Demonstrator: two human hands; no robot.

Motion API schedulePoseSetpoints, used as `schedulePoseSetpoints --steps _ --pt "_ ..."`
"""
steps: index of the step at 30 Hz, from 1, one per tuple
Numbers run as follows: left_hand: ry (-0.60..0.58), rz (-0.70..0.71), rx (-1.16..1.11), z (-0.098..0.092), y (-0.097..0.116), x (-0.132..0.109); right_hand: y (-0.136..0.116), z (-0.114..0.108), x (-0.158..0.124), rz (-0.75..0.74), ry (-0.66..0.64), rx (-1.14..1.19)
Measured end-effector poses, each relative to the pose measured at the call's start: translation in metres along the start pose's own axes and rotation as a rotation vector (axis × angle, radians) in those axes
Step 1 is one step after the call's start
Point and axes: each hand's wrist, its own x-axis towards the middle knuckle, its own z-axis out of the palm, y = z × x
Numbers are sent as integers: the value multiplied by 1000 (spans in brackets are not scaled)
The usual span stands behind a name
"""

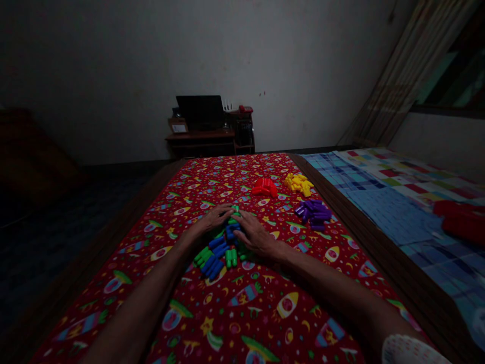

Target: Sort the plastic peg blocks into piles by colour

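Observation:
Several blue and green plastic pieces, tube-like in shape, lie heaped on the red patterned cloth [250,316]. My left hand [216,219] rests at the far left side of this heap, fingers stretched out against it. From the right, my right hand [253,234] lies over the heap with fingers extended and thumb apart, covering some pieces. Blue pieces [212,266] and a green piece [231,258] show nearer to me, below the hands. The dim light hides whether any piece is pinched under the fingertips.
Beyond the hands sit a red pile [265,187], a yellow pile [298,183] and a purple pile [314,213] of similar pieces. A blue checked sheet [382,207] covers the surface at right. A monitor [200,110] stands on a desk by the wall.

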Motion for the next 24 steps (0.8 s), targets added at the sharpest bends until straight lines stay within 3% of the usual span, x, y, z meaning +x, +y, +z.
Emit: schedulePoseSetpoints --steps 4,6,10,13,17,21,24 --pt "-8 1 20 -14 4 -37 25 -14 -5 184 76 78" --pt "-14 -14 27 -22 6 -55 34 -16 -6 237 -4 113" --pt "63 -21 86 -30 16 -75 35 -14 -3 165 -192 62" --pt "152 61 153 -22 38 -79 27 -18 2 175 -218 2" --pt "-5 236 238 2 75 -84 31 -38 3 301 -126 -134" --pt "-8 195 367 15 94 -87 46 -56 -4 453 -55 -346" --pt "73 135 250 12 94 -84 45 -59 -5 375 -7 -324"
